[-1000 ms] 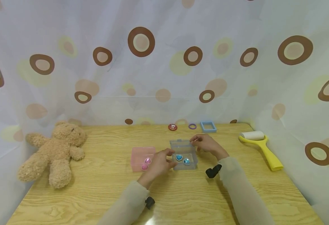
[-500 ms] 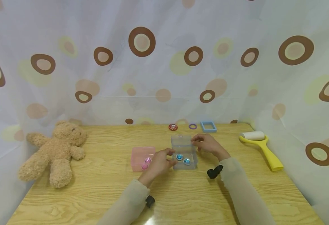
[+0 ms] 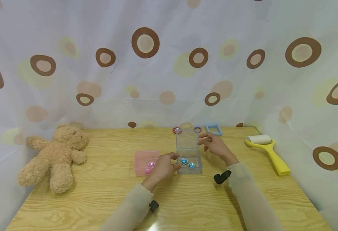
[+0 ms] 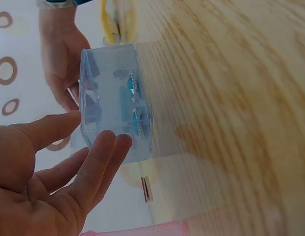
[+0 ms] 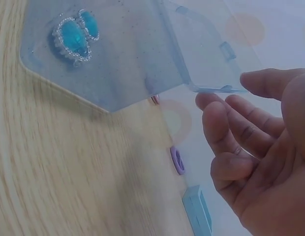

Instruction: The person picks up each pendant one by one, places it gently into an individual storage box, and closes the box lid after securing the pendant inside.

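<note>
A clear bluish plastic box [image 3: 189, 170] stands on the table with its lid [image 3: 187, 140] raised about upright. Inside lie two blue heart-shaped gems [image 3: 191, 166] with beaded silvery rims. At the box's left end, my left hand [image 3: 164, 165] holds it with thumb and fingers. My right hand [image 3: 215, 146] pinches the lid's right edge; in the right wrist view the thumb and index fingertip meet at that edge. Left of the clear box sits an open pink box [image 3: 141, 158] with pink gems [image 3: 151, 165], partly hidden behind my left hand.
A teddy bear [image 3: 56, 155] lies at the table's left. Along the back edge are a red disc [image 3: 176, 130], a purple ring [image 3: 197, 129] and a light-blue square frame [image 3: 214, 129]. A yellow-handled roller [image 3: 270, 150] lies at the right. A patterned curtain [image 3: 169, 64] surrounds the table.
The lid has swung up from leaning low at the back to about upright, with my right hand rising alongside it. My left hand and the box have stayed in place.
</note>
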The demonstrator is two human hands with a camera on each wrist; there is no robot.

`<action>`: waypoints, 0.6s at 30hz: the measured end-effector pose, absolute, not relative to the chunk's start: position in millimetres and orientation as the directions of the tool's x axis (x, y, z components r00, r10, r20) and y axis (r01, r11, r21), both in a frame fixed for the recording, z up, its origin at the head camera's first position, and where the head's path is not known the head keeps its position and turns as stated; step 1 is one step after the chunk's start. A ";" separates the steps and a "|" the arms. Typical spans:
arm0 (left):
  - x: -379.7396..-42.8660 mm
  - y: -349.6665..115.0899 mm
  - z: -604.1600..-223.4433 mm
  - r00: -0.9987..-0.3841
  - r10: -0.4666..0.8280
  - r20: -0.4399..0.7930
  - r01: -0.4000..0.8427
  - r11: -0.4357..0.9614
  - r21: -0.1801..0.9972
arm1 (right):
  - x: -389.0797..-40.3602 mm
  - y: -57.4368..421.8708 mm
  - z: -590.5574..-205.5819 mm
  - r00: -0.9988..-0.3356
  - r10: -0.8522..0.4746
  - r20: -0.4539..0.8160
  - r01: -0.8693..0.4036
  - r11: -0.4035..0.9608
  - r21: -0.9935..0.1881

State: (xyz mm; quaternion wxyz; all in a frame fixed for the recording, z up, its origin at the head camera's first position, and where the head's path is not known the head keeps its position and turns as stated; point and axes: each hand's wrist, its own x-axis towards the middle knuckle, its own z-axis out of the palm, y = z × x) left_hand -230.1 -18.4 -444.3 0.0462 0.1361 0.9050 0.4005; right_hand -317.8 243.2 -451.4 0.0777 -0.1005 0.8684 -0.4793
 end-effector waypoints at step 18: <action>-233.0 -18.6 -447.6 -0.963 0.269 0.019 0.188 0.621 0.761 | -304.7 245.0 -438.2 -0.935 -0.352 -0.036 -0.129 0.435 -0.891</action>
